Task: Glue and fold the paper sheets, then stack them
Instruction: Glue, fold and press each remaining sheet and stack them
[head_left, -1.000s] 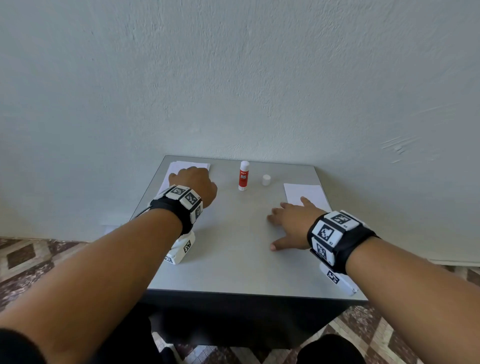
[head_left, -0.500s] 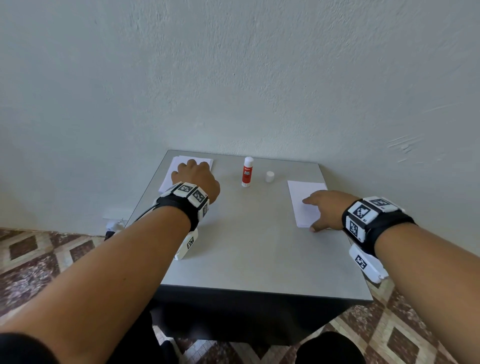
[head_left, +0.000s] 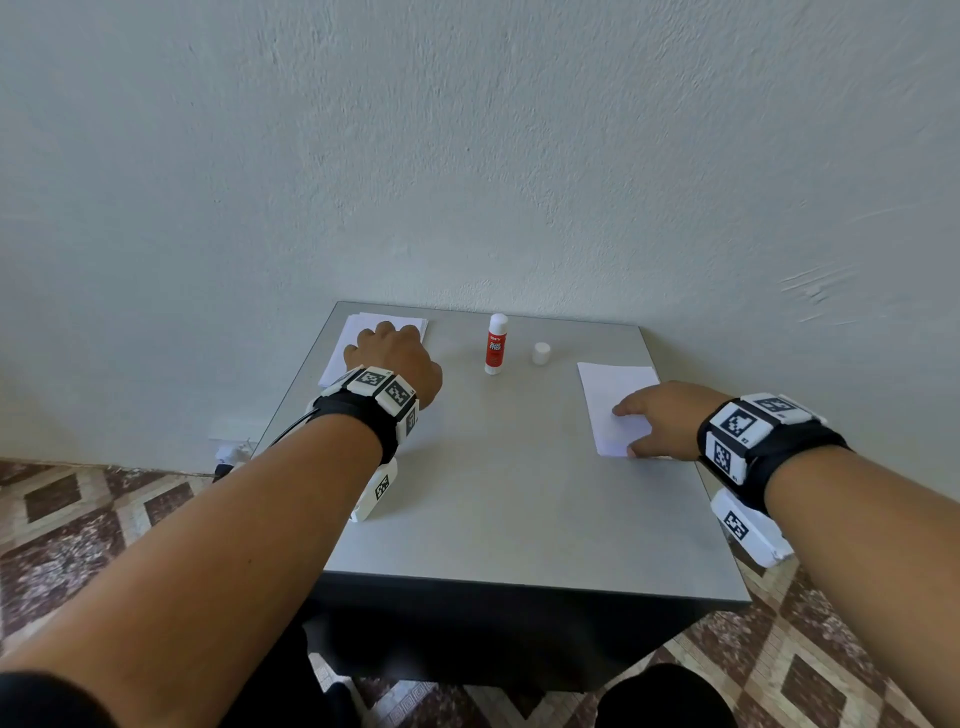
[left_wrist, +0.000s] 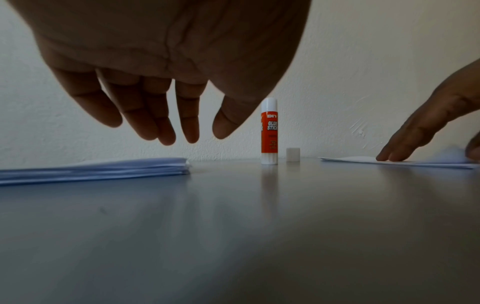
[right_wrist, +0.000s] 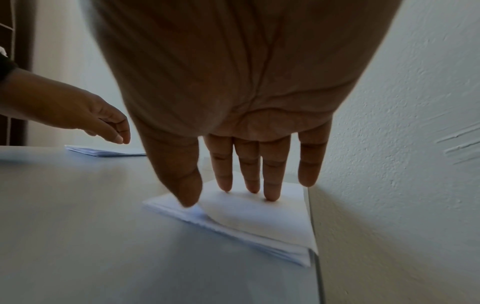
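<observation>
A stack of white sheets (head_left: 358, 332) (left_wrist: 103, 169) lies at the table's far left corner. My left hand (head_left: 392, 353) (left_wrist: 192, 135) hovers just above it with relaxed fingers that hold nothing. A second, thinner stack of folded paper (head_left: 613, 384) (right_wrist: 259, 216) lies at the right edge. My right hand (head_left: 654, 415) (right_wrist: 223, 185) presses straight fingers on it, and the thumb rests at its near corner, where the top sheet bulges slightly. A red and white glue stick (head_left: 497, 344) (left_wrist: 269, 131) stands uncapped at the back centre. Its white cap (head_left: 541, 353) (left_wrist: 293, 153) stands beside it.
The small grey table (head_left: 493, 493) stands against a white wall. The right paper stack sits almost at the table's right edge. Patterned floor tiles (head_left: 78, 519) surround the table.
My right hand has moved from the middle of the table to the right and now lies on the right paper stack. My left hand has stayed over the left stack.
</observation>
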